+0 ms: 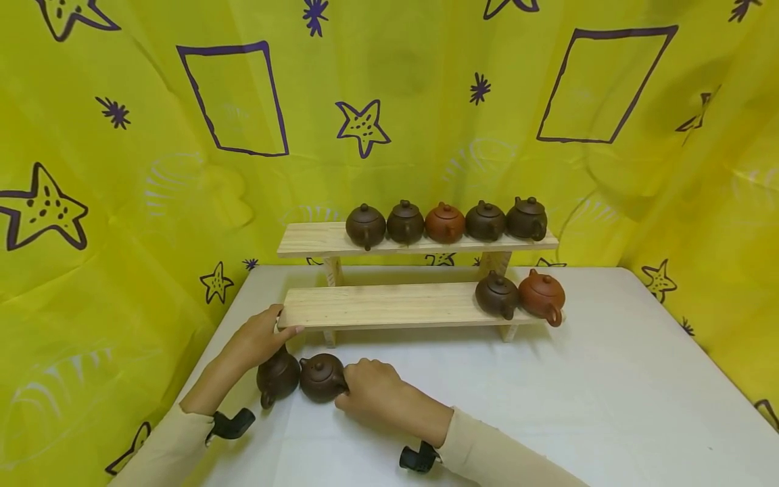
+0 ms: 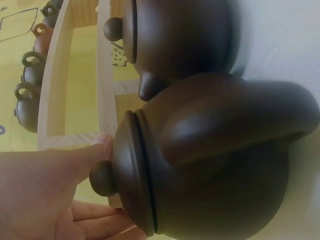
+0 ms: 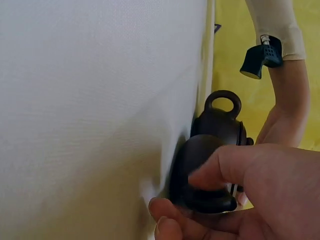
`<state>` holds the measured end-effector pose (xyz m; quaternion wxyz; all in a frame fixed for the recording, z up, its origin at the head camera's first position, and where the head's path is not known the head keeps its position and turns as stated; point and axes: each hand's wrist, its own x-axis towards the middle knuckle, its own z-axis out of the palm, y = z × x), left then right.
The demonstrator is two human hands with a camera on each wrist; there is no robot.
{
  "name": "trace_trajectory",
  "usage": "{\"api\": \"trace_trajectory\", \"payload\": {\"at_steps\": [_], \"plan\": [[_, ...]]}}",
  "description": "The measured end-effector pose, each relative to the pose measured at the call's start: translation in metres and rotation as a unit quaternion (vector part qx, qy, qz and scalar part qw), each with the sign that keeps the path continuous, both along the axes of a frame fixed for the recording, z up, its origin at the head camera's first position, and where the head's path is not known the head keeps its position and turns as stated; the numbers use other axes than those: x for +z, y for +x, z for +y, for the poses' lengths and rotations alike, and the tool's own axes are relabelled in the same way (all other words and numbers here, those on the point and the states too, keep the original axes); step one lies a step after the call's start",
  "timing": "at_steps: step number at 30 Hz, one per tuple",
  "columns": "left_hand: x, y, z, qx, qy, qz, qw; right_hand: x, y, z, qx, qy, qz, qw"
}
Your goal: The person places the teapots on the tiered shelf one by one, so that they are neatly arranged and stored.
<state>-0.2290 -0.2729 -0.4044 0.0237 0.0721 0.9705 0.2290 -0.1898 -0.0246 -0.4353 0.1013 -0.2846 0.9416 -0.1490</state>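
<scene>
At the left end of the lower wooden shelf (image 1: 377,306), my left hand (image 1: 254,341) holds the board's corner, thumb (image 2: 97,145) on the edge and fingers (image 2: 107,225) below. Under that hand a dark brown teapot (image 1: 278,375) stands on the table, handle toward me; its lid knob is close by the palm in the left wrist view. Beside it is a second dark brown teapot (image 1: 321,379), spout to the left. My right hand (image 1: 374,392) grips this one's handle, with thumb (image 3: 205,175) and fingers on either side of it.
On the upper shelf (image 1: 310,238) stand several dark teapots and a reddish one (image 1: 445,223). A dark teapot (image 1: 496,295) and a reddish teapot (image 1: 541,296) occupy the lower shelf's right end. White cloth (image 1: 608,379) covers the table; a yellow patterned curtain (image 1: 414,135) surrounds it.
</scene>
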Motion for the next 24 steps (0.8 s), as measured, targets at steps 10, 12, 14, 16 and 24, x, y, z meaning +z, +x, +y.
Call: {"api": "trace_trajectory", "payload": {"at_steps": [10,12,14,16,24], "plan": [[0.001,-0.001,0.002,0.004,-0.003,-0.011,0.9999,-0.012,-0.003,0.003,0.032,0.006,0.005,0.999],[0.001,0.0,0.003,0.005,-0.005,-0.012,0.9999,-0.014,-0.002,0.006,0.044,-0.004,0.004,0.999],[0.001,0.0,0.003,0.005,-0.007,-0.012,0.9999,-0.016,-0.002,0.011,0.055,-0.015,0.002,0.998],[0.001,0.0,0.003,0.004,-0.007,-0.009,0.9999,-0.017,-0.001,0.016,0.066,-0.025,0.001,0.997],[0.0,-0.001,0.001,0.006,-0.009,-0.012,0.9999,-0.016,0.003,0.039,0.082,-0.031,-0.009,0.996]]}}
